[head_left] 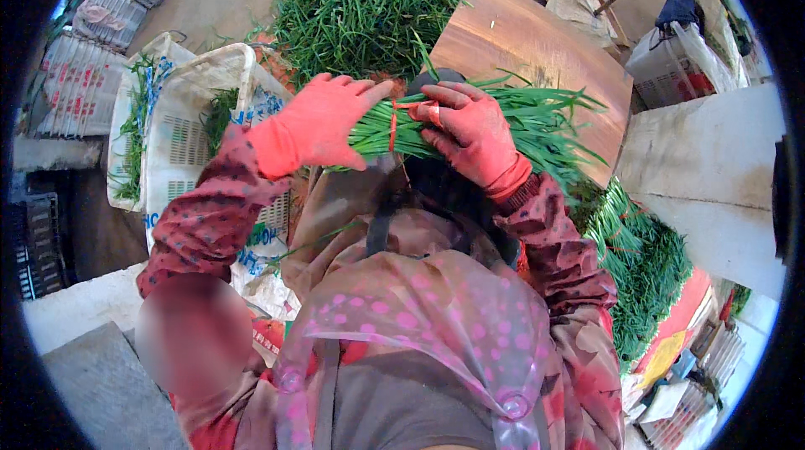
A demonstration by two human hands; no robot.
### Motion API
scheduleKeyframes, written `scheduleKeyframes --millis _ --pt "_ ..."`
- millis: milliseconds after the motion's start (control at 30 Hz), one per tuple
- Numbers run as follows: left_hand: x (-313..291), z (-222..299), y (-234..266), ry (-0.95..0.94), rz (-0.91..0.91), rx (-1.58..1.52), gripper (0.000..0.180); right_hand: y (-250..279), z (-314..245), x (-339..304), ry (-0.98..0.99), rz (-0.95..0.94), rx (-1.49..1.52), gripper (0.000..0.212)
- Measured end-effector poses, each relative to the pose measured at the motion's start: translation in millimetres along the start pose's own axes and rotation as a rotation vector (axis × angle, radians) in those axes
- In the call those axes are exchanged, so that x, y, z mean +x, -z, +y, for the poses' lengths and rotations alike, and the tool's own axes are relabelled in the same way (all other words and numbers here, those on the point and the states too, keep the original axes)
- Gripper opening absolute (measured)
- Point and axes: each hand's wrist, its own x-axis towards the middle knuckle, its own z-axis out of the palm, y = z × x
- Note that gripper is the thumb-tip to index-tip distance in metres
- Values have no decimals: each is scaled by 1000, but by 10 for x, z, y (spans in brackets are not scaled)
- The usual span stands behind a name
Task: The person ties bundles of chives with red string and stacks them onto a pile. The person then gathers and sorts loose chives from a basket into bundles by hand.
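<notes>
The bunch (537,117) lay between twelve and one o'clock. The left hand (303,127), fingers spread, touched its nine o'clock end, probably for steadying; the right hand (478,133) pinched the red band (393,127), probably keeping it tight.

Room above board (545,39), white crate (180,133) — blocking left
</notes>
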Motion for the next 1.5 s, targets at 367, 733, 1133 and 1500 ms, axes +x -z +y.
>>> scheduleKeyframes --millis 367,733,1133,1500 --pt "-129 246 127 27 242 -198 46 -122 90 20 -209 46 116 14" --pt "-91 567 -324 191 443 168 15 -29 -45 40 -157 18 16 15" --pt "-132 52 -141 4 459 504 12 21 75 -151 -250 -77 -180 62" --pt "-1185 -1715 229 961 150 542 37 13 63 -156 -231 -74 -117 62"
